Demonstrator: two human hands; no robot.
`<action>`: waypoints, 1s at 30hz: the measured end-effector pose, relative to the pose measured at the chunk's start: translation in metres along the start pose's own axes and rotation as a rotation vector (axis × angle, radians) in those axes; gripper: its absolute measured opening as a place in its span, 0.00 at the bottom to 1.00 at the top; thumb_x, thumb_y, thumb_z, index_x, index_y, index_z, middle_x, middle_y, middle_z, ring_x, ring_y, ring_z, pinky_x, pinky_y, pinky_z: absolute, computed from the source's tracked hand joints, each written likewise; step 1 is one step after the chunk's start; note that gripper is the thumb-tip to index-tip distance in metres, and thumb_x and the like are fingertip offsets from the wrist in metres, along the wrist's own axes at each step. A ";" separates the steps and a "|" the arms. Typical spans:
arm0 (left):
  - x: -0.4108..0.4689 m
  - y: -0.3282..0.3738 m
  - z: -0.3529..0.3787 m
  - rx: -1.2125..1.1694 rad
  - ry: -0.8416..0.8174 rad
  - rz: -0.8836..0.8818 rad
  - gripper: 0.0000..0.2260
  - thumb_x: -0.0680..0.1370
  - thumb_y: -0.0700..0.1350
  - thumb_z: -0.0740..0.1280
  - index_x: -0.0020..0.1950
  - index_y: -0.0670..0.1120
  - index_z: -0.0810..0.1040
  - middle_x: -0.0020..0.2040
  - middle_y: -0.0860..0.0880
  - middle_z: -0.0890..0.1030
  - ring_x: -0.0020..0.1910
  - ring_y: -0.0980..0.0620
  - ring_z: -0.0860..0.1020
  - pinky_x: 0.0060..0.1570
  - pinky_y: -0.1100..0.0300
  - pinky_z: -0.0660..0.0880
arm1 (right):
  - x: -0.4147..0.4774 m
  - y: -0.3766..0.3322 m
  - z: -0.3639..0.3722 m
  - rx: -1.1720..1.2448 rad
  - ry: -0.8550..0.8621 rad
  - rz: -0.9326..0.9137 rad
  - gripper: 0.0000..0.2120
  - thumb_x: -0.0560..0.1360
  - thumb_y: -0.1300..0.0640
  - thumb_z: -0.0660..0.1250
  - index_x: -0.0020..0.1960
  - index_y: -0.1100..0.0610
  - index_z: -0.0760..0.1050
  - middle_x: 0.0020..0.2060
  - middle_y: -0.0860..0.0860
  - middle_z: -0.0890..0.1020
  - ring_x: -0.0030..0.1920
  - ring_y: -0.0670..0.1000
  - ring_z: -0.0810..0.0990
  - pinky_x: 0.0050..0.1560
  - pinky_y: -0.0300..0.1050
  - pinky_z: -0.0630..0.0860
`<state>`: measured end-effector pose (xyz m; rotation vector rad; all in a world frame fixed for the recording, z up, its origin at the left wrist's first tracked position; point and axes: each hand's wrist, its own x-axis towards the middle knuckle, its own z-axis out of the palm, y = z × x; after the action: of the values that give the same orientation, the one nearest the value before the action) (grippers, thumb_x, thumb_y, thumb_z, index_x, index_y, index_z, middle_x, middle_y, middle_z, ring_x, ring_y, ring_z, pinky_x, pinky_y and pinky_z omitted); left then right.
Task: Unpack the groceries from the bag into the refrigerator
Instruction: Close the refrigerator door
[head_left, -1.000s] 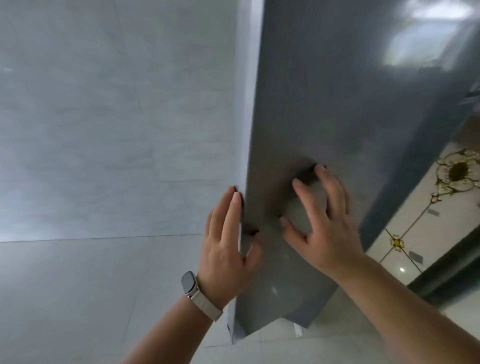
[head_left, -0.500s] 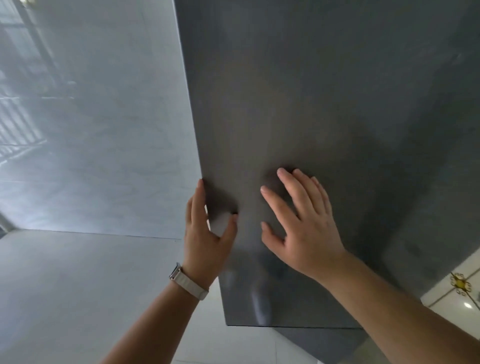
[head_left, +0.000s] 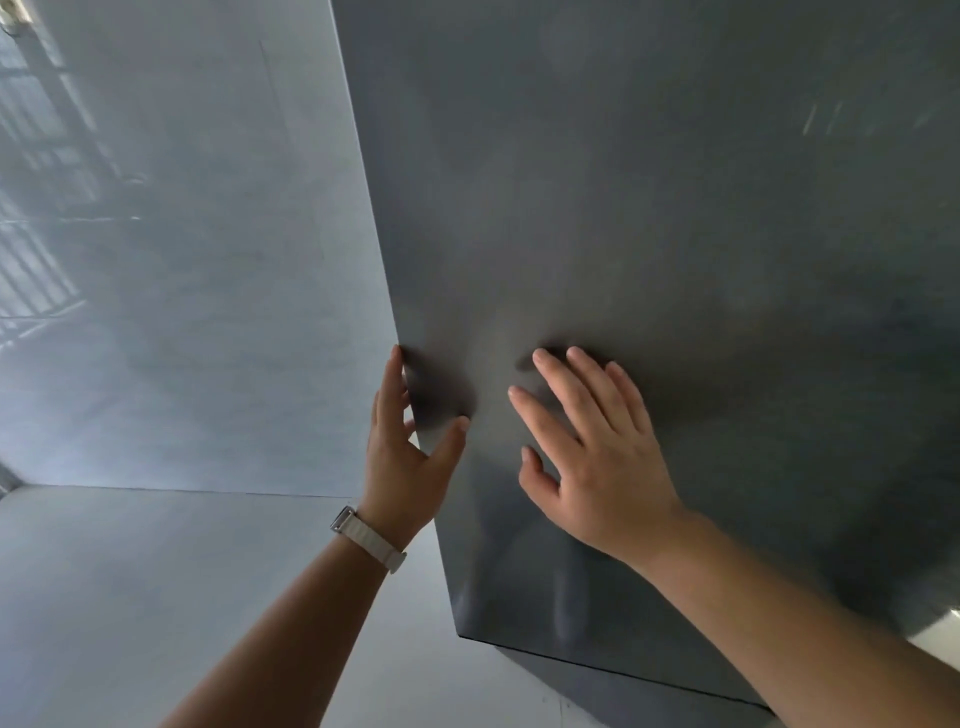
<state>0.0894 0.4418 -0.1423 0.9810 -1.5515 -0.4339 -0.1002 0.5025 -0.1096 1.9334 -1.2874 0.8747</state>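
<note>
**Both hands on the fridge door, no groceries in sight**

Can't really say how far along the unpacking is. No bag, no food, no fridge interior anywhere in view, just the big grey door filling the right side of the shot. My guess is this is either the opening move or the final close, and I honestly can't tell which from here.

Left hand is at the door's left edge: fingers together along or behind the edge, thumb spread out and pressed on the front face. So it's sort of pinching the edge. Right hand lies flat on the face just beside it, fingers slightly spread, gripping nothing. There's a watch on the left wrist.

Room-wise: left of the edge is a pale wall and floor, all open, so nothing I can see blocks that side. The door's bottom edge ends above a darker panel below it. The right side is just door.
</note>
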 end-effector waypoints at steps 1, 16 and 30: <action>0.004 -0.005 0.002 -0.003 -0.005 0.016 0.42 0.73 0.45 0.73 0.76 0.67 0.52 0.70 0.44 0.71 0.65 0.50 0.74 0.58 0.55 0.78 | 0.002 0.001 0.004 -0.018 0.015 0.000 0.20 0.73 0.55 0.67 0.65 0.56 0.78 0.69 0.59 0.74 0.71 0.61 0.68 0.72 0.59 0.61; 0.075 -0.066 0.055 -0.207 -0.140 0.074 0.37 0.72 0.52 0.70 0.77 0.54 0.57 0.65 0.59 0.69 0.61 0.56 0.73 0.56 0.44 0.77 | 0.031 0.024 0.066 -0.355 -0.055 0.084 0.21 0.74 0.54 0.66 0.67 0.53 0.77 0.72 0.54 0.66 0.71 0.59 0.66 0.71 0.64 0.60; 0.131 -0.097 0.103 -0.271 -0.280 0.124 0.37 0.72 0.50 0.70 0.77 0.46 0.58 0.62 0.51 0.68 0.57 0.56 0.71 0.57 0.61 0.72 | 0.051 0.052 0.106 -0.570 -0.083 0.172 0.23 0.72 0.54 0.68 0.67 0.51 0.77 0.72 0.54 0.66 0.71 0.61 0.66 0.71 0.65 0.60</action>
<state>0.0315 0.2588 -0.1574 0.6299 -1.7380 -0.6969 -0.1157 0.3753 -0.1208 1.4346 -1.5653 0.4364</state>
